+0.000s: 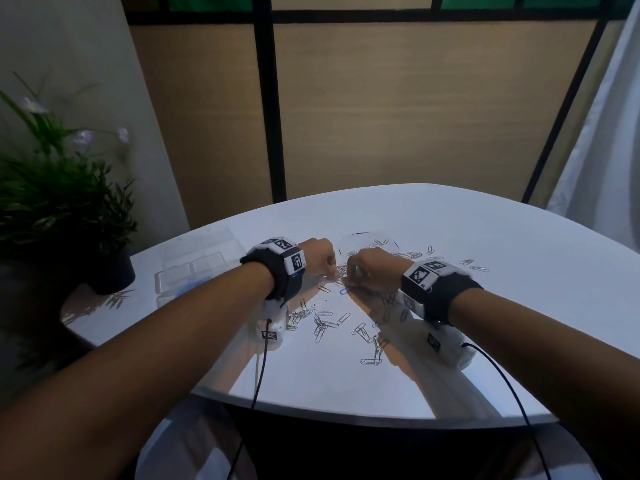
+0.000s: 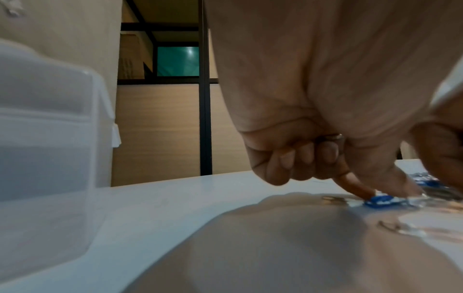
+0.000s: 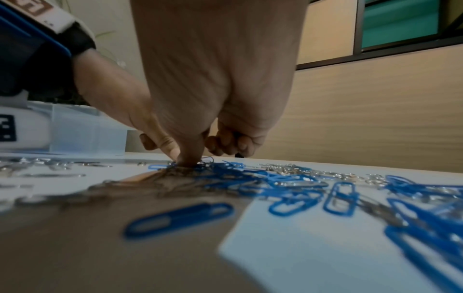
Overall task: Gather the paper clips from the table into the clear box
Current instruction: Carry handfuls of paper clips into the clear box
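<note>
Paper clips (image 1: 327,323), thin wire loops, litter glossy table (image 1: 450,237).

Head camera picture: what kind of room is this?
Probably an office or study corner: a white table strewn with paper clips, a potted plant beside it, and a black-framed panelled partition behind.

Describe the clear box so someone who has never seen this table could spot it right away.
Start at the potted plant at the white table's left edge. Just right of its dark pot, left of the left hand, lies the clear box. It is the only see-through container with compartments; everything else there is loose paper clips.
</note>
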A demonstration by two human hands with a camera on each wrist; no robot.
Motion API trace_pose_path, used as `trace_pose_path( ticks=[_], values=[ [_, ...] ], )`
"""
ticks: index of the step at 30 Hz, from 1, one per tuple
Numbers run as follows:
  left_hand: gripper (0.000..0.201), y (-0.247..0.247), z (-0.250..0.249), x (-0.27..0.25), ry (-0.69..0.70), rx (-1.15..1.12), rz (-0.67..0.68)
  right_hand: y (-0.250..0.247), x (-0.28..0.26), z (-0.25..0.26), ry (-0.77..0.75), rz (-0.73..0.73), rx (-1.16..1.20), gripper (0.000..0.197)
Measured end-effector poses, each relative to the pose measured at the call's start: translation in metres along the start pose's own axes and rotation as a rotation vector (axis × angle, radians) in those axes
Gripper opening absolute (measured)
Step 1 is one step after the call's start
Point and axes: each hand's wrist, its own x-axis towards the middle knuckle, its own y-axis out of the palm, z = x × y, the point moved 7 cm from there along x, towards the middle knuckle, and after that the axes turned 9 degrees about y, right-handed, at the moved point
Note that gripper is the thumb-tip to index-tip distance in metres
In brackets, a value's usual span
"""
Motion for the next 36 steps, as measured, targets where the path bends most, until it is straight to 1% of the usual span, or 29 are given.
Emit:
trace_pose_path(
  ticks=[2,4,7,9,11,13,16,17,18,20,22,25,27,29,31,32,34,36],
  values=[
    [0.013,-0.003,0.001,-0.005,0.026,0.012,-0.018,-0.004,-0.003,-0.002,-0.002,-0.009,0.014,0.018],
    [0.011,-0.006,0.001,-0.010,0.045,0.046,-0.037,-0.013,-0.008,-0.007,-0.008,-0.071,0.099,0.015],
    [0.012,-0.003,0.001,-0.013,0.049,0.090,0.020,-0.030,-0.014,-0.023,0.048,-0.164,0.257,0.017],
    [0.012,-0.002,0.002,-0.015,0.025,0.110,0.052,-0.034,-0.016,-0.034,0.087,-0.169,0.289,0.018],
    [0.022,-0.005,0.002,-0.016,-0.011,0.094,0.070,-0.035,-0.018,-0.038,0.092,-0.165,0.271,0.018],
    [0.030,-0.011,0.003,-0.018,-0.063,0.050,0.080,-0.032,-0.019,-0.040,0.089,-0.138,0.256,0.023],
    [0.015,-0.019,0.002,-0.019,-0.097,-0.020,0.052,-0.024,-0.018,-0.039,0.074,-0.062,0.264,0.026],
    [0.013,-0.019,0.003,-0.020,-0.111,-0.039,0.052,-0.021,-0.017,-0.039,0.064,-0.047,0.269,0.026],
    [0.014,-0.020,0.004,-0.021,-0.115,-0.061,0.051,-0.020,-0.016,-0.039,0.055,-0.041,0.276,0.025],
    [0.023,-0.018,0.003,-0.022,-0.068,-0.133,0.065,-0.020,-0.015,-0.040,0.056,-0.038,0.310,0.026],
    [0.028,-0.016,0.001,-0.024,-0.018,-0.219,0.103,-0.022,-0.013,-0.042,0.072,-0.026,0.392,0.032],
    [0.027,-0.010,-0.003,-0.028,0.014,-0.267,0.179,-0.024,-0.013,-0.042,0.077,0.017,0.595,0.044],
    [0.026,-0.005,-0.006,-0.030,0.001,-0.281,0.220,-0.022,-0.013,-0.044,0.107,0.052,0.720,0.045],
    [0.023,-0.001,-0.006,-0.030,-0.048,-0.317,0.235,-0.020,-0.012,-0.045,0.139,0.081,0.790,0.044],
    [0.025,0.001,-0.005,-0.030,-0.113,-0.387,0.225,-0.020,-0.012,-0.046,0.145,0.084,0.751,0.043],
    [0.026,0.001,-0.006,-0.030,-0.130,-0.387,0.216,-0.021,-0.013,-0.047,0.142,0.066,0.678,0.043],
    [0.029,-0.002,-0.009,-0.028,-0.134,-0.322,0.188,-0.022,-0.012,-0.048,0.135,0.022,0.471,0.039],
    [0.032,-0.006,-0.014,-0.026,-0.115,-0.208,0.138,-0.021,-0.014,-0.044,0.110,0.009,0.308,0.031]
  ],
)
